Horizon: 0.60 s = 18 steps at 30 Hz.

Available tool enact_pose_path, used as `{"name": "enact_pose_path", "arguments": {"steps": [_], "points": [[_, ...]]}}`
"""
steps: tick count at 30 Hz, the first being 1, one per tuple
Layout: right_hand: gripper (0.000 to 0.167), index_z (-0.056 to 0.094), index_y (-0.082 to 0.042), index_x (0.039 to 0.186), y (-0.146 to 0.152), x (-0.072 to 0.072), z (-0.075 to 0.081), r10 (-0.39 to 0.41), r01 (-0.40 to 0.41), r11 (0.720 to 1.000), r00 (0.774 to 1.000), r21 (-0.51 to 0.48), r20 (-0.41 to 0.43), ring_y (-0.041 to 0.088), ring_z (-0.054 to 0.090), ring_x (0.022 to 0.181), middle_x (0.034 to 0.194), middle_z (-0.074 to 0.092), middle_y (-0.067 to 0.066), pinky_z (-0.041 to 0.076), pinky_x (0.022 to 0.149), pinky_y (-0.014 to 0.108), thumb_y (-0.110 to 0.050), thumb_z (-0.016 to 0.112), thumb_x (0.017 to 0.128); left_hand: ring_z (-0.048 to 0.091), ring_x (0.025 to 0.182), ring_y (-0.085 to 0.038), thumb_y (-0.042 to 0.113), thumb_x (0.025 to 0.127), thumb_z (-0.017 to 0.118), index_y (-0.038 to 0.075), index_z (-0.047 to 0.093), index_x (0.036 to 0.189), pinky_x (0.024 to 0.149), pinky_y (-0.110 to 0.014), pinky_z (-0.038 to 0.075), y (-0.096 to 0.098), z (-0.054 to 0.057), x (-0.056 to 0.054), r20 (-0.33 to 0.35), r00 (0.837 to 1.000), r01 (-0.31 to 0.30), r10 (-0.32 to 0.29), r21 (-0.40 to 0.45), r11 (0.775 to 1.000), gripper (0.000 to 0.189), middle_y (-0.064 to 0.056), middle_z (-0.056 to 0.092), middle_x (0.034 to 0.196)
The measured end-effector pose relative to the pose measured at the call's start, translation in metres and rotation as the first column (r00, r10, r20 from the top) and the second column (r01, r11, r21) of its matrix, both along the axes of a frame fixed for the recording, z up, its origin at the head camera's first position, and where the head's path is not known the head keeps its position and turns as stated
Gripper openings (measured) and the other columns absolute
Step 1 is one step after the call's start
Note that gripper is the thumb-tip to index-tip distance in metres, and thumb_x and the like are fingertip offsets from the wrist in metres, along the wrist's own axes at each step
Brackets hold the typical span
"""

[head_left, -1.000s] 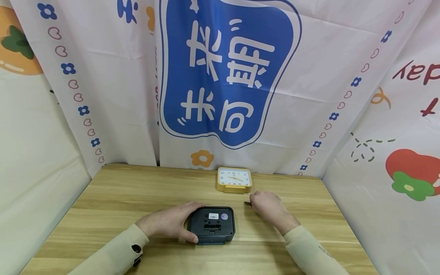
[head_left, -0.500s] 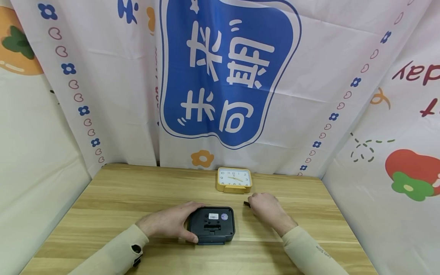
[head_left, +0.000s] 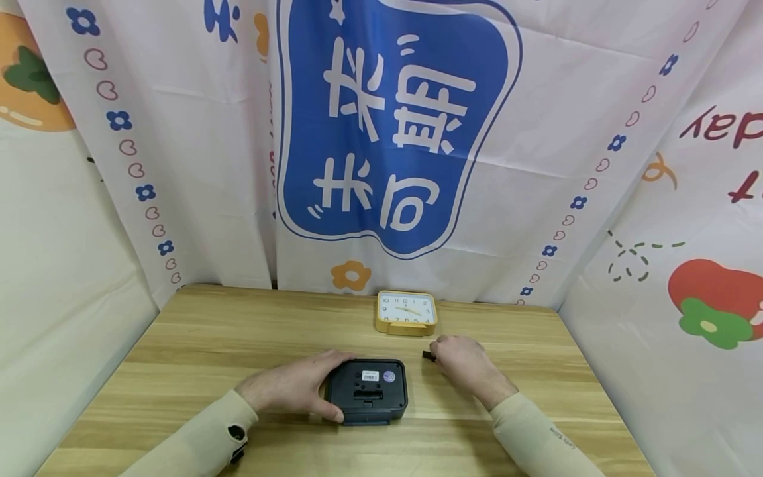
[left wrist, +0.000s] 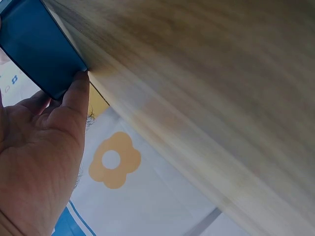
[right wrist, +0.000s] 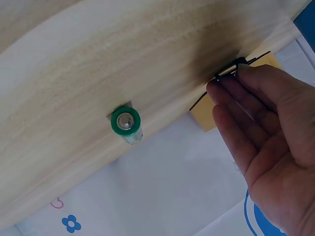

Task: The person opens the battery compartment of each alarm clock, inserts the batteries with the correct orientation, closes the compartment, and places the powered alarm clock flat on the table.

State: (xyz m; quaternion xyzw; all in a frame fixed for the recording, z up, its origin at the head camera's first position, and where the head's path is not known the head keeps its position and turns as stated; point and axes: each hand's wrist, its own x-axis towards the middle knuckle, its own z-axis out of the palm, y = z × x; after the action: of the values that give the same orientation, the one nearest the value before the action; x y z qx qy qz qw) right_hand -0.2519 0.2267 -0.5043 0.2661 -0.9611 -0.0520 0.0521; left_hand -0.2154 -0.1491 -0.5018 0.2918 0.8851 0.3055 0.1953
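A dark alarm clock (head_left: 390,397) lies face down on the table, its battery slot (head_left: 367,393) uncovered at the back. My left hand (head_left: 298,387) grips its left side, thumb at the near edge and fingers at the far one; in the left wrist view the fingertips (left wrist: 78,88) touch the dark blue casing (left wrist: 42,46). To the right, my right hand (head_left: 466,370) pinches a small black cover (head_left: 428,356) between thumb and fingers, just above or at the tabletop. A green-ended battery (right wrist: 126,122) shows near that hand in the right wrist view; in the head view I cannot see it.
A yellow alarm clock (head_left: 407,309), face up, lies behind the dark one near the table's back edge. The wooden table (head_left: 238,324) is bounded by printed white cloth (head_left: 226,238) at the back and both sides.
My right hand has shifted slightly to the left, and the black cover in its fingers has turned a little. The left hand and the dark clock have stayed put.
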Motion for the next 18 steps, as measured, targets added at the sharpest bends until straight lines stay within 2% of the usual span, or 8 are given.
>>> {"name": "enact_pose_path", "arguments": {"steps": [5, 9, 14, 18], "points": [[0.010, 0.083, -0.011, 0.098, 0.004, 0.002, 0.005, -0.005, 0.006, 0.999, 1.000, -0.046, 0.016, 0.015, 0.071, 0.074, 0.092, 0.080, 0.003, 0.068, 0.067, 0.034, -0.003, 0.083, 0.104, 0.059, 0.162, -0.034, 0.056, 0.089, 0.103, 0.014, 0.046, 0.179, 0.138, -0.067, 0.050, 0.000, 0.001, 0.002, -0.016, 1.000, 0.008, -0.008, 0.003, 1.000, 0.114, -0.013, 0.055, 0.180], [0.005, 0.084, -0.010, 0.104, 0.009, 0.003, 0.010, -0.022, 0.026, 0.994, 0.999, -0.104, 0.043, 0.023, 0.080, 0.087, 0.102, 0.085, 0.006, 0.074, 0.079, 0.041, -0.007, 0.087, 0.103, 0.059, 0.161, -0.033, 0.056, 0.089, 0.103, 0.015, 0.047, 0.179, 0.138, -0.066, 0.050, 0.000, 0.001, 0.001, -0.018, 1.000, 0.007, -0.007, -0.001, 1.000, 0.114, -0.011, 0.055, 0.180], [0.012, 0.085, -0.009, 0.116, 0.017, 0.003, 0.013, -0.056, 0.069, 0.986, 0.994, -0.150, 0.089, 0.031, 0.085, 0.104, 0.120, 0.087, 0.010, 0.075, 0.093, 0.050, -0.011, 0.088, 0.104, 0.060, 0.161, -0.031, 0.058, 0.089, 0.103, 0.014, 0.046, 0.179, 0.137, -0.065, 0.051, 0.001, 0.000, 0.000, -0.026, 1.000, 0.002, -0.002, -0.008, 1.000, 0.115, -0.011, 0.056, 0.179], [0.016, 0.085, -0.010, 0.121, 0.026, 0.002, 0.015, -0.090, 0.115, 0.976, 0.987, -0.184, 0.136, 0.034, 0.085, 0.114, 0.127, 0.087, 0.011, 0.073, 0.101, 0.054, -0.012, 0.087, 0.105, 0.059, 0.161, -0.032, 0.058, 0.089, 0.102, 0.014, 0.046, 0.179, 0.138, -0.065, 0.050, 0.001, 0.001, 0.000, -0.028, 1.000, 0.002, -0.002, -0.011, 1.000, 0.115, -0.011, 0.056, 0.179]]}}
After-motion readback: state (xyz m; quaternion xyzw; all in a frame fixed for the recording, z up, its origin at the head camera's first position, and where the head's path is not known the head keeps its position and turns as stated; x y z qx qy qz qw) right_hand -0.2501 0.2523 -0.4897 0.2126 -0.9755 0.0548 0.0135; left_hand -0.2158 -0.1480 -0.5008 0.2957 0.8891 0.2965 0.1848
